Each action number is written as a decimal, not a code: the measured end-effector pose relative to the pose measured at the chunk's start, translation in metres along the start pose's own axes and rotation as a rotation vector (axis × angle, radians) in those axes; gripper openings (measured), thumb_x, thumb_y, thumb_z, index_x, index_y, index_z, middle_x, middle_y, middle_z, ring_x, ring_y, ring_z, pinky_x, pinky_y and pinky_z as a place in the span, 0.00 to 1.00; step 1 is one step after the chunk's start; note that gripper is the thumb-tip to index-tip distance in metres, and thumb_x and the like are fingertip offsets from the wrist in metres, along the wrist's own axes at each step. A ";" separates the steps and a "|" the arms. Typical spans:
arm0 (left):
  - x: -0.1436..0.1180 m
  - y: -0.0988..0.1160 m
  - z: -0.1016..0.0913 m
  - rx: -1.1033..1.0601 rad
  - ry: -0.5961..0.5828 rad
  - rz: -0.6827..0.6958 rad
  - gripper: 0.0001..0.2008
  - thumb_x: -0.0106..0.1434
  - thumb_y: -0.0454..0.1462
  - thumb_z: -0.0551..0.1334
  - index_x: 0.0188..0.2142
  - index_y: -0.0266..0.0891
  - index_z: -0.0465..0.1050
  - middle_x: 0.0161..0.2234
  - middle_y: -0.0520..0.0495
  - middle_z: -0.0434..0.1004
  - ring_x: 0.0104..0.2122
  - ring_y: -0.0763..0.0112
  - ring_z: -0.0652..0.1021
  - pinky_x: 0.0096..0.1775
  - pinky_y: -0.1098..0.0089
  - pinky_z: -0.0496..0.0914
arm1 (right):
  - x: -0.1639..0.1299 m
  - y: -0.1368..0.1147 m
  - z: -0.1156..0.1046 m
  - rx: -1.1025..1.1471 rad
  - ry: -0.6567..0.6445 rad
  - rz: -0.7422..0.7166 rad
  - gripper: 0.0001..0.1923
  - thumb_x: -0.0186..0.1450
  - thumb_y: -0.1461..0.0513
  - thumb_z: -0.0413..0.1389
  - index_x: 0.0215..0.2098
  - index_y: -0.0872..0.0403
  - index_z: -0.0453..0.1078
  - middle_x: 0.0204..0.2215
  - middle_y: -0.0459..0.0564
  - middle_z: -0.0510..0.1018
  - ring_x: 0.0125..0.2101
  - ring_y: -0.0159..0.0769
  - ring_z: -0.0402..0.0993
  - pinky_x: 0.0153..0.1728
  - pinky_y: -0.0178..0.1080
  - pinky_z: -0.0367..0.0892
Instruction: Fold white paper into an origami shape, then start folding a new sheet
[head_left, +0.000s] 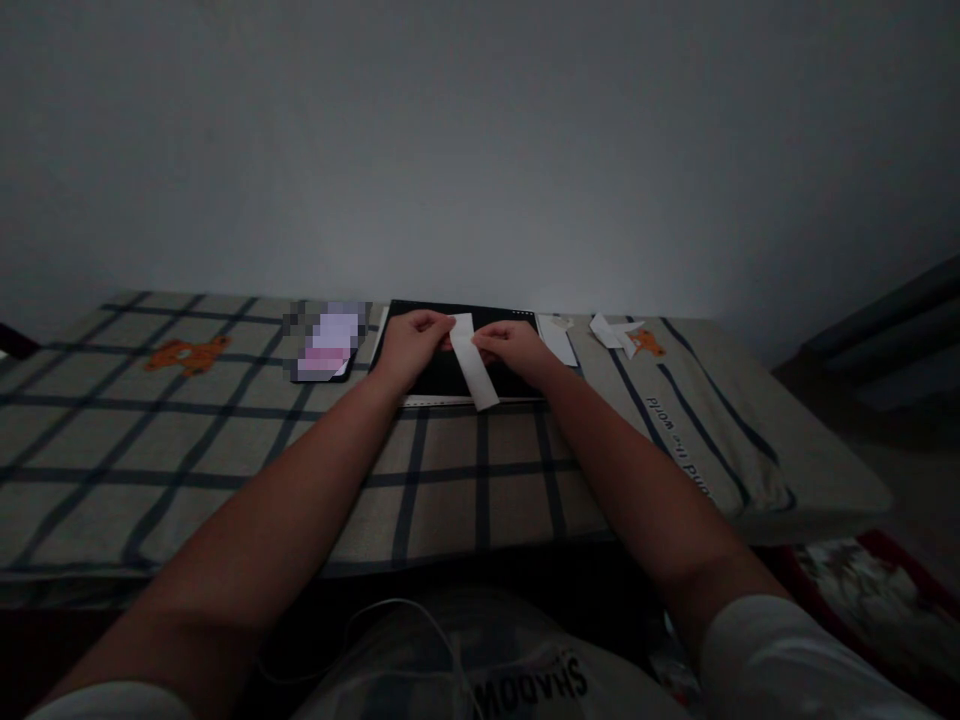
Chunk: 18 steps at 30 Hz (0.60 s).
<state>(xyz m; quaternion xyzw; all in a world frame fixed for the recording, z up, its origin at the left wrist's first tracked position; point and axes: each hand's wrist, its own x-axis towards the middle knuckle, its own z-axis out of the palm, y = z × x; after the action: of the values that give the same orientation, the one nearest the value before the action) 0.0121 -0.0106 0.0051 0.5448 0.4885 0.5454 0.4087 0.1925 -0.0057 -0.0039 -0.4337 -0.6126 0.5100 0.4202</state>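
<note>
Between my hands a narrow white paper strip [477, 375] slants down toward me, over a black-covered notebook [427, 378] lying on the table. My left hand [412, 340] pinches the strip's left edge near its top end. On the other side, my right hand [514, 348] pinches its right edge a little lower, fingers partly curled behind the paper. White pages show along the notebook's near edge. A white sheet of paper [557, 345] lies just past my right hand, partly hidden.
A phone [324, 345] with a lit, blurred screen lies left of the notebook. Torn or folded paper scraps [616, 334] rest at the right. The checked tablecloth [247, 440] covers the table, and a grey wall [480, 150] stands right behind it.
</note>
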 end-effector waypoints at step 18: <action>0.001 -0.003 -0.002 -0.156 -0.210 -0.197 0.07 0.53 0.36 0.72 0.30 0.34 0.78 0.28 0.47 0.79 0.28 0.74 0.78 0.38 0.70 0.77 | 0.003 0.001 -0.002 0.060 0.110 -0.042 0.03 0.59 0.65 0.62 0.27 0.54 0.75 0.24 0.44 0.78 0.25 0.29 0.73 0.33 0.35 0.73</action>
<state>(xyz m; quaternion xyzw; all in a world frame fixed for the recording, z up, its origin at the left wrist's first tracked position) 0.0093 -0.0095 0.0023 0.5149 0.4501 0.4791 0.5502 0.1936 -0.0025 -0.0046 -0.4353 -0.5820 0.4946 0.4766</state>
